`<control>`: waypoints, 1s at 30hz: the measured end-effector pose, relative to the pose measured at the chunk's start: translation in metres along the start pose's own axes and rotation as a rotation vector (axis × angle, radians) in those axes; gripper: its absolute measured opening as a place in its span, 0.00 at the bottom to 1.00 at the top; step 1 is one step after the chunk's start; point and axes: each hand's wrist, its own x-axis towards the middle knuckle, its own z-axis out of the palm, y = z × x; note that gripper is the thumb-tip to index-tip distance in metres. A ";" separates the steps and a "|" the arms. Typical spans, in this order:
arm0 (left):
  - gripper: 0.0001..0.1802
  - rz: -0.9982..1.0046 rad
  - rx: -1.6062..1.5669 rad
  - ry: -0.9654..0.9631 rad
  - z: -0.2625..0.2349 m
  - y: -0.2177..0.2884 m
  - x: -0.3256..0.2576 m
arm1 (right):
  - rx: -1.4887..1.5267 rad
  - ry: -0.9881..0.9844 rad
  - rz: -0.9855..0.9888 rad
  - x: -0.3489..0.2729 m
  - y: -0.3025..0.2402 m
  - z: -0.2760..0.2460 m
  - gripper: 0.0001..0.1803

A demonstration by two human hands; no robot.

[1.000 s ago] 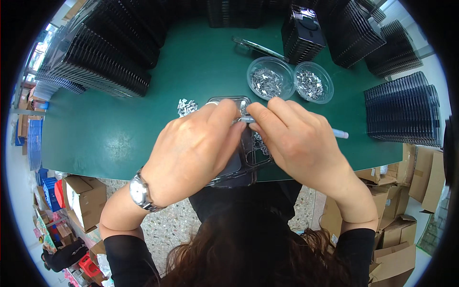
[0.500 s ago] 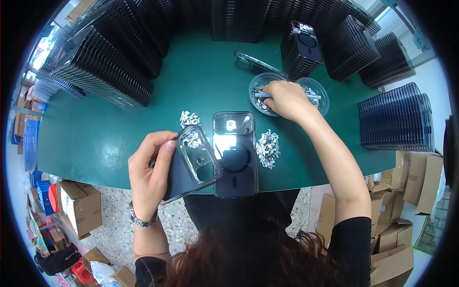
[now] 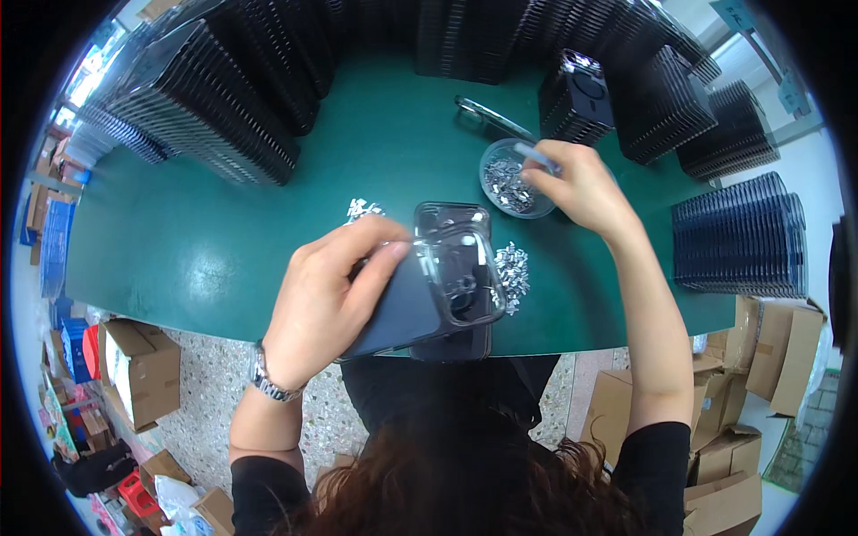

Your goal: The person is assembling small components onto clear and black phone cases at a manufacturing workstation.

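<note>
My left hand [image 3: 331,290] grips a phone case [image 3: 398,308] with a dark back and a clear camera-end frame, tilted above the table. Beneath it lies another phone case [image 3: 451,214], mostly covered. My right hand [image 3: 581,188] pinches a slim pale stick-like tool [image 3: 536,158] over the right rim of a clear round bowl [image 3: 491,196], which contains small silvery pieces [image 3: 509,186]. What the tool's tip carries, if anything, is too small to tell. A loose pile of small silver-white pieces [image 3: 512,277] lies right of the covered case; a second pile [image 3: 364,210] is partly behind my left hand.
On the green table [image 3: 223,241], tall stacks of dark cases [image 3: 210,107] line the left and back. Shorter stacks [image 3: 666,107] stand at the right, one of bluish cases [image 3: 740,234]. A single case [image 3: 493,118] lies behind the bowl. Cardboard boxes [image 3: 147,375] sit on the floor.
My left hand has brought its case rightward over the lying case. My right hand has lifted back and right from the bowl, still with the pale tool. The view has shifted slightly.
</note>
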 end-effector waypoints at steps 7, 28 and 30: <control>0.07 0.073 0.071 -0.095 0.008 0.004 0.012 | 0.065 0.000 -0.661 -0.036 -0.085 -0.004 0.08; 0.10 0.173 0.151 -0.163 0.015 0.017 0.024 | -0.109 -0.167 -0.431 -0.040 -0.098 -0.006 0.07; 0.10 0.174 0.149 -0.162 0.017 0.015 0.023 | -0.075 -0.197 -0.439 -0.039 -0.096 -0.006 0.07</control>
